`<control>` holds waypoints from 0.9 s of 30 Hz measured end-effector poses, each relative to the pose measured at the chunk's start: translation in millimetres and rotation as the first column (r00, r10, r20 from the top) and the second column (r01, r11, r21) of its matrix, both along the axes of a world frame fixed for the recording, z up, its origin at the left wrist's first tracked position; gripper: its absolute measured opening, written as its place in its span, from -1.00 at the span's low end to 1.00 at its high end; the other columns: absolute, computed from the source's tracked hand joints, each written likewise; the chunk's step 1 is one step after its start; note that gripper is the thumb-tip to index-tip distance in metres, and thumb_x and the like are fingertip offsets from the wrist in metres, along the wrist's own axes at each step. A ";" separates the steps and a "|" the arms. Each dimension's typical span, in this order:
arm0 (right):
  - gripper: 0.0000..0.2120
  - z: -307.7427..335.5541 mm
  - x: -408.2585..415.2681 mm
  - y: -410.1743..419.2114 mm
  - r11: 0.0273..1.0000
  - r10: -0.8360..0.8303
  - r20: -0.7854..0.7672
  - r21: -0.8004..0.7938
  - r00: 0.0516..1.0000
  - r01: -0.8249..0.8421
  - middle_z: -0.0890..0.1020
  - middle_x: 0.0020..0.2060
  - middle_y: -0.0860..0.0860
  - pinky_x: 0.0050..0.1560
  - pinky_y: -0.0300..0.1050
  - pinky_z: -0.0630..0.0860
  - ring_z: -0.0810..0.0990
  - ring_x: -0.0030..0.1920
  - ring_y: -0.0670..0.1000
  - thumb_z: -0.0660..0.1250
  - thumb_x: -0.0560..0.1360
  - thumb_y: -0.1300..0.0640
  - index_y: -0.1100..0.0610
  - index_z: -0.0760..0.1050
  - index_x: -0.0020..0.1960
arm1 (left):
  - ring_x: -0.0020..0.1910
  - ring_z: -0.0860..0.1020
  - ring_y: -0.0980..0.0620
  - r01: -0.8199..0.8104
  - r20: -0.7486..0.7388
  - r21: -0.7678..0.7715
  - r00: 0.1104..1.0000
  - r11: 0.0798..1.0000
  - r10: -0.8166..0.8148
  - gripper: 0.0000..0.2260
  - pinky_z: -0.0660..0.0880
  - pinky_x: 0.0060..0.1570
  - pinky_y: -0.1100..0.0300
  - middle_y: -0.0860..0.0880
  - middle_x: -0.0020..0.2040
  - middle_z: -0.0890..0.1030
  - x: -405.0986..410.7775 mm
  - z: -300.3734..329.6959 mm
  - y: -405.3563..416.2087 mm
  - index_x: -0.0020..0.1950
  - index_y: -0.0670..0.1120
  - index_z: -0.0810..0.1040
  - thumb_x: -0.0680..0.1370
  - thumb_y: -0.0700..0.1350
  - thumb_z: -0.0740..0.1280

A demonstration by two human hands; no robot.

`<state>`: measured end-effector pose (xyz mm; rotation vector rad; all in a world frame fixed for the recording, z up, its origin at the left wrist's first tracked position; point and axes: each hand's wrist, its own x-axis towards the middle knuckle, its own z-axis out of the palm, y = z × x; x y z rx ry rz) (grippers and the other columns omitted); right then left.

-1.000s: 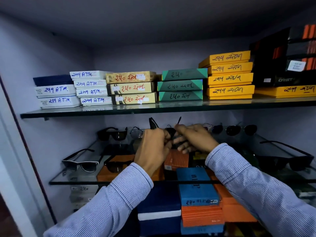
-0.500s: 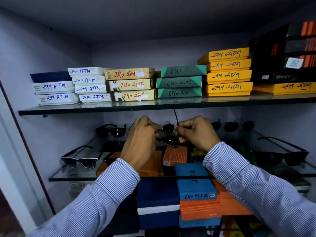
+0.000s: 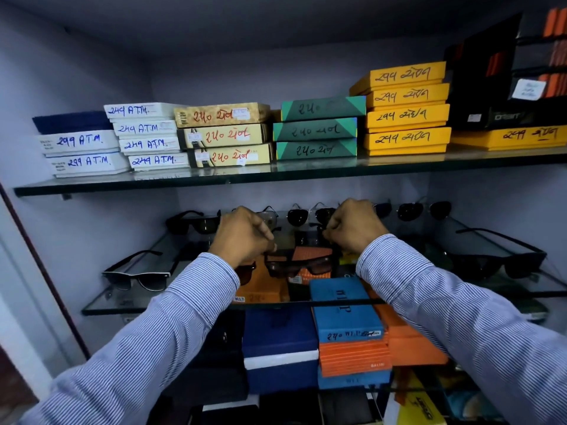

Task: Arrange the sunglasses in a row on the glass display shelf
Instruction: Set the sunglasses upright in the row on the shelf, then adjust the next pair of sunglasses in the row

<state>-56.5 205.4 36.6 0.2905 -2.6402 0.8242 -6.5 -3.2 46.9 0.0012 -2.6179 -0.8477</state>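
This is a shop that sells eyewear. Across the upper half of the frame a glass shelf [image 3: 92, 188] carries stacks of flat boxes [image 3: 405, 108] in white, beige, green and yellow, each with a number handwritten on its side. On the glass shelf below [image 3: 122, 305], in the middle of the frame, sunglasses [image 3: 138, 276] stand on show, with more boxes [image 3: 343, 308] stacked underneath.

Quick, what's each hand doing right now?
Left hand: closed on the sunglasses.
Right hand: closed on the same sunglasses.
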 end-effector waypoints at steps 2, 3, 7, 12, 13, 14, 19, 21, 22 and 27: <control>-0.88 -5.0 -4.4 0.4 1.000 -0.014 0.032 0.022 0.999 0.013 0.74 -0.13 0.17 0.08 0.00 0.67 0.71 -0.12 0.11 0.51 0.38 0.17 0.23 0.72 -0.23 | -0.36 0.53 0.27 -0.009 0.038 -0.038 0.999 0.999 0.011 -0.91 0.60 0.06 0.18 0.15 -0.38 0.63 -3.0 -5.0 0.2 -0.23 -0.10 0.76 0.32 -0.17 0.62; -0.88 -6.9 -6.4 0.4 0.999 -0.013 0.045 0.034 0.999 0.012 0.74 -0.14 0.17 0.07 0.00 0.67 0.71 -0.12 0.11 0.50 0.39 0.17 0.23 0.72 -0.23 | -0.33 0.53 0.29 -0.006 0.052 -0.057 0.999 0.998 0.009 -0.91 0.58 0.09 0.21 0.17 -0.38 0.62 -4.3 -7.0 0.6 -0.20 -0.11 0.77 0.33 -0.18 0.62; -0.88 -11.0 -6.4 -2.4 0.999 -0.011 0.103 0.049 0.995 0.006 0.75 -0.14 0.13 0.07 -0.05 0.67 0.71 -0.11 0.07 0.54 0.37 0.17 0.24 0.74 -0.19 | -0.16 0.62 0.15 0.019 0.068 -0.140 0.998 0.990 -0.009 -0.92 0.56 0.17 0.21 0.05 -0.20 0.73 -9.6 -11.4 2.4 -0.16 -0.15 0.78 0.38 -0.19 0.58; -0.76 -6.1 -16.7 10.9 0.996 -0.084 0.067 0.016 0.994 0.083 0.74 -0.14 0.16 0.02 0.01 0.68 0.71 -0.15 0.12 0.55 0.36 -0.01 0.18 0.72 -0.22 | -0.23 0.57 0.17 0.000 -0.003 -0.169 1.000 0.986 0.000 -0.88 0.55 0.05 0.22 0.09 -0.27 0.65 -11.1 -12.7 2.1 -0.21 -0.09 0.75 0.39 -0.05 0.59; -0.75 -0.8 -20.6 18.8 0.992 -0.123 0.026 -0.006 0.992 0.123 0.74 -0.13 0.18 0.02 0.04 0.69 0.72 -0.15 0.15 0.53 0.36 -0.02 0.18 0.73 -0.20 | -0.23 0.57 0.16 -0.005 -0.030 -0.169 1.000 0.986 0.000 -0.88 0.57 0.04 0.20 0.10 -0.30 0.62 -10.7 -11.6 2.1 -0.23 -0.07 0.74 0.39 -0.04 0.59; -0.76 5.0 -23.2 26.3 0.987 -0.158 -0.012 -0.002 0.987 0.158 0.75 -0.15 0.20 0.01 0.06 0.69 0.72 -0.15 0.18 0.51 0.37 -0.01 0.19 0.73 -0.18 | -0.22 0.57 0.14 -0.004 -0.056 -0.173 0.998 0.985 -0.006 -0.88 0.58 0.02 0.19 0.12 -0.32 0.60 -10.3 -10.2 2.6 -0.24 -0.06 0.74 0.39 -0.03 0.58; -0.63 6.6 -25.4 31.4 0.969 -0.177 0.084 0.190 0.981 0.159 0.70 -0.01 0.19 -0.08 -0.05 0.57 0.67 -0.07 0.19 0.45 0.44 -0.08 0.21 0.69 0.02 | -0.23 0.62 0.12 0.036 -0.146 -0.169 0.987 0.985 -0.061 -0.87 0.62 -0.05 0.17 0.13 -0.32 0.62 -8.0 -1.7 14.1 -0.21 -0.08 0.74 0.40 -0.03 0.56; -0.58 -2.7 -27.2 25.7 0.960 -0.165 0.138 0.250 0.977 0.127 0.66 0.08 0.19 0.02 -0.01 0.59 0.67 0.06 0.22 0.46 0.43 -0.07 0.22 0.63 0.12 | -0.22 0.64 0.11 0.062 -0.153 -0.136 0.985 0.989 -0.083 -0.88 0.59 -0.07 0.22 0.06 -0.26 0.69 -6.6 0.0 20.2 -0.20 -0.08 0.74 0.40 -0.04 0.57; -0.60 -6.6 -29.1 23.9 0.958 -0.154 0.153 0.267 0.976 0.109 0.66 0.10 0.20 0.06 0.02 0.62 0.67 0.08 0.22 0.47 0.44 -0.04 0.23 0.62 0.13 | -0.19 0.65 0.10 0.076 -0.152 -0.124 0.984 0.989 -0.094 -0.89 0.56 -0.07 0.24 0.04 -0.23 0.71 -5.3 0.6 23.3 -0.20 -0.08 0.74 0.40 -0.05 0.57; -0.66 -12.1 -36.8 30.8 0.959 -0.127 0.100 0.266 0.987 0.097 0.63 0.17 0.26 0.14 0.02 0.63 0.66 0.10 0.24 0.45 0.45 0.11 0.23 0.64 0.18 | -0.10 0.63 0.10 0.092 -0.170 -0.144 0.978 0.985 -0.117 -0.86 0.57 0.05 0.21 0.03 -0.11 0.72 -2.3 5.9 34.4 -0.08 -0.04 0.75 0.42 -0.02 0.55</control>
